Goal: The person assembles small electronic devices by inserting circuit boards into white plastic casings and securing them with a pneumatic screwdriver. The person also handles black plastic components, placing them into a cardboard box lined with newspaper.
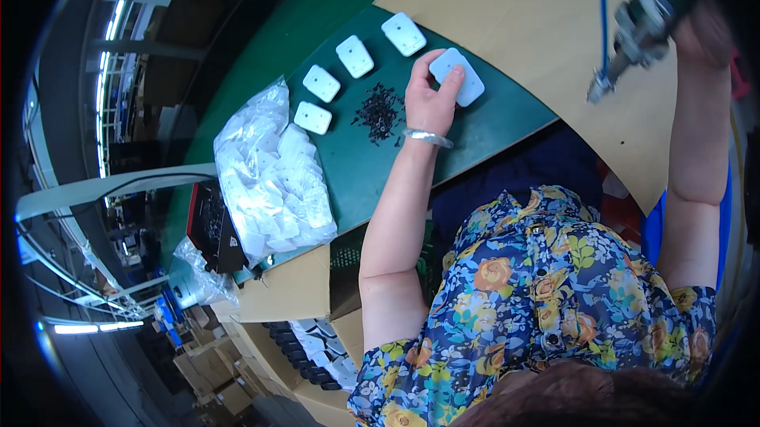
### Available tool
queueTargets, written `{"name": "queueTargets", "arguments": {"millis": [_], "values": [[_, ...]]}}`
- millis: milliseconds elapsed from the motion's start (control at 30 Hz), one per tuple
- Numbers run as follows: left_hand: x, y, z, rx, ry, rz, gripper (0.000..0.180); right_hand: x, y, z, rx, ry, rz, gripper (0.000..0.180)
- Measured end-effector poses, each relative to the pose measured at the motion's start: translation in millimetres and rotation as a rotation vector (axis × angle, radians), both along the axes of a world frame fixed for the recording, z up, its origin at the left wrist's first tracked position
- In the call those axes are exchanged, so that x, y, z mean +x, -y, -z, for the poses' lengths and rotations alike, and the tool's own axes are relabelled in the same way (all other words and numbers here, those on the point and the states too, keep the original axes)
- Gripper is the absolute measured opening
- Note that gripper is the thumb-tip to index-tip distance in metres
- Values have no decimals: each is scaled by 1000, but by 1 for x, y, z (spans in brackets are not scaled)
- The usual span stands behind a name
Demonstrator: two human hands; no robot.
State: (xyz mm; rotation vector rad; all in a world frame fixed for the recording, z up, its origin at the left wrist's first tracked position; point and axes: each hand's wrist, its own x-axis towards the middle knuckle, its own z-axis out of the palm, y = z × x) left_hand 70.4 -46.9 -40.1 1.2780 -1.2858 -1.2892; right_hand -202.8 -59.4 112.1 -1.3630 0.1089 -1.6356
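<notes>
Your left hand [430,98] pins a white rectangular plate [459,76] flat on the green tabletop [372,166], fingers spread over its near edge, while your right hand [687,0] is closed round a powered screwdriver [637,31] held up and well apart from it. You seem to be at the fastening step: a pile of small black screws [380,110] lies just beside your left hand, so next likely calls for seating a screw and lowering the tip squarely, plate held steady
</notes>
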Motion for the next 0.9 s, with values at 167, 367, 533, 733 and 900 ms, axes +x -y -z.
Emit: {"name": "queueTargets", "arguments": {"millis": [167, 367, 533, 733, 900], "values": [[-4, 12, 18, -174, 721, 85, 43, 1, -5, -23, 167, -153, 246, 32], [-5, 20, -40, -601, 1158, -6, 45, -10, -7, -21, 205, -342, 530, 44], [-40, 165, -37, -973, 1224, 278, 56, -17, 7, -21, 177, -411, 502, 52], [-105, 253, -30, -683, 1494, 343, 65, -28, 10, -26, 310, -419, 586, 60], [-131, 277, -18, -683, 1450, 497, 35, -53, 9, -26, 239, -562, 676, 51]]}}
